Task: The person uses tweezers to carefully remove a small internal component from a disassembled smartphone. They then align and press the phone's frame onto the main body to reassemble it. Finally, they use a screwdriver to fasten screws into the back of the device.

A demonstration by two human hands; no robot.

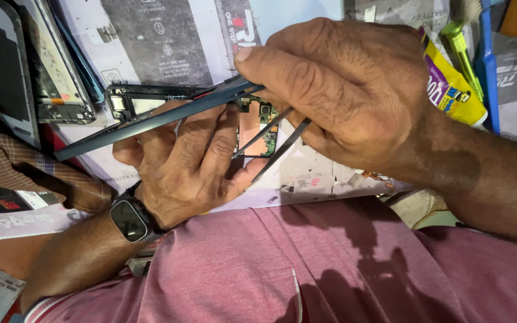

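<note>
Pink shirt cloth [330,263] is seen nearest. Beyond it, an opened phone frame [157,116] is supported edge-on by the left hand [186,161], fingers curled beneath it; its long axis runs from near left up to far right. Tweezers [270,143] are pinched in the right hand [342,90], tips pointing near left. The circuit board [257,128] is mostly hidden.
</note>
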